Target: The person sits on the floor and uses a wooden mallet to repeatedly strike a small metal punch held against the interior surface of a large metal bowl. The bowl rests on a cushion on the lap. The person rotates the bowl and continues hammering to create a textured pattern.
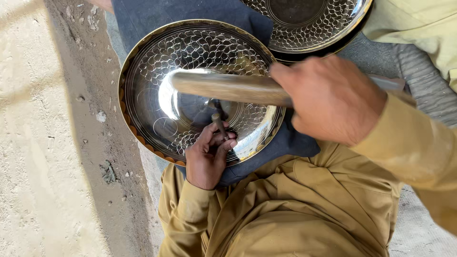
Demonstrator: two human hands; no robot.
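While the left hand (207,159) pinches a small punch (220,124) upright against the engraved metal plate (190,57), the right hand (331,97) clenches a hammer handle (228,87) above it; the plate rests on dark cloth (143,14).

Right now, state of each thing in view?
Left hand: closed on small punch, tip on plate.
Punch: tilted, held.
Right hand: gripping hammer.
Hammer: raised, blurred.
Engraved plate: partly patterned, resting on dark cloth.
Second plate: behind, patterned.
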